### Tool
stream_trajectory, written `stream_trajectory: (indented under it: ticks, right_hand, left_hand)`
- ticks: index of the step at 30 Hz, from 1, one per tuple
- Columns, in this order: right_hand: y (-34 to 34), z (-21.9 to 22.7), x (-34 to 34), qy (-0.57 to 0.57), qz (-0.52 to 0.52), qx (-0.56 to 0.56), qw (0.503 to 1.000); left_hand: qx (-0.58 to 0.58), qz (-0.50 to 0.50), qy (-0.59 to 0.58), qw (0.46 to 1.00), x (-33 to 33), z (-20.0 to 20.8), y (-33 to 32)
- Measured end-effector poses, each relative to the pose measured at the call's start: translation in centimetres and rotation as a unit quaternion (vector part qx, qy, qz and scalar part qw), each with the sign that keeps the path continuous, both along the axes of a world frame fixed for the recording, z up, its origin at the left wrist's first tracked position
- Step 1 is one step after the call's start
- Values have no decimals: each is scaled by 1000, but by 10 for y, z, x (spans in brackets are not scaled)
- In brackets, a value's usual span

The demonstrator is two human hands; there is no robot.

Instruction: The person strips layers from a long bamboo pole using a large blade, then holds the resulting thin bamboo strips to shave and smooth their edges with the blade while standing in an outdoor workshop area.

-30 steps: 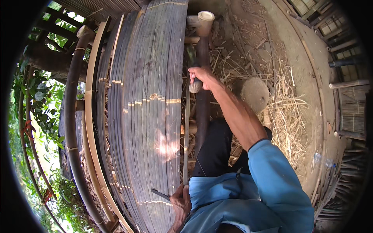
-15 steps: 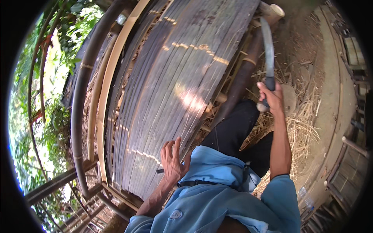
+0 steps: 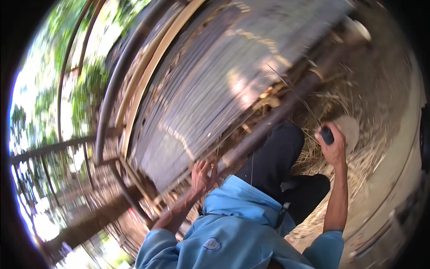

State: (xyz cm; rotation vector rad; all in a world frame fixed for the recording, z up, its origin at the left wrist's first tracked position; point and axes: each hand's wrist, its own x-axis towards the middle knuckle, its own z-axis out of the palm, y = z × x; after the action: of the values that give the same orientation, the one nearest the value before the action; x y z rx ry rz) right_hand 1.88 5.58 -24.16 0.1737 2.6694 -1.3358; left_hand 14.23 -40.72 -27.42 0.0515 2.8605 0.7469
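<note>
My right hand (image 3: 333, 143) is closed round the black handle of a machete (image 3: 301, 99). Its blade shows almost edge-on, as a thin dark line slanting up and left toward the bench's edge. My left hand (image 3: 203, 175) is by the near edge of a slatted bamboo bench (image 3: 201, 107), fingers spread and slightly bent, with nothing seen in it. Whether it touches the edge I cannot tell. The bench top is of grey, flattened bamboo strips with pale joint lines across it.
A thick dark bamboo pole (image 3: 277, 116) runs along the bench's near side, above my dark-trousered knees. Straw-like shavings (image 3: 358, 166) litter the ground at right, beside a round pale block (image 3: 348, 130). A bamboo railing (image 3: 107, 103) borders the far left, with foliage beyond.
The view has turned and blurred. The machete's blade has swung from upright to slanting left, from broadside to edge-on. My left hand now appears at the bench's edge instead of over its slats.
</note>
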Motion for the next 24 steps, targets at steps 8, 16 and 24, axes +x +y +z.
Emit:
stream_trajectory:
  ticks: [8, 16, 24]
  right_hand:
    - [-116, 51, 30, -117, 330, 8, 937]
    - [-303, 29, 54, -59, 523, -18, 850]
    - [-424, -25, 82, -40, 545, 13, 837]
  left_hand:
    - [-91, 309, -24, 946, 124, 28, -66]
    - [-144, 538, 43, 829, 216, 0, -173]
    - [-195, 578, -14, 792, 269, -53, -316]
